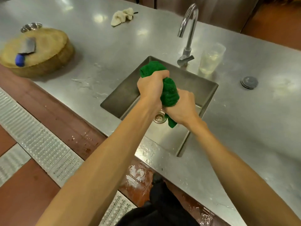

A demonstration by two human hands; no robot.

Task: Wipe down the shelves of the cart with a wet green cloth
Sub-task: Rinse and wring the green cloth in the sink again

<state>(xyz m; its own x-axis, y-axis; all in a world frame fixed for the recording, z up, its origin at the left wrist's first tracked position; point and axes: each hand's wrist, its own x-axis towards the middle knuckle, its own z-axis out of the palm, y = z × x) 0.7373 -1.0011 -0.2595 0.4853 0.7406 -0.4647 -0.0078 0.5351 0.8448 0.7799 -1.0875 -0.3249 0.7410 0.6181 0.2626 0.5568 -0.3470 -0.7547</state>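
A green cloth (169, 92) is bunched and twisted above the steel sink (202, 88). My left hand (151, 86) grips its upper end, fingers curled tight round it. My right hand (182, 106) grips the lower end, with a green corner hanging below the wrist near the drain (158, 118). Both hands are over the basin, close together. The cart is not in view.
A curved tap (187, 30) stands behind the sink, beside a clear plastic cup (210, 59). A round wooden chopping block (40, 51) with a cleaver (26, 51) lies at the left. A beige rag (122, 16) lies at the back. Water is splashed on the counter and floor.
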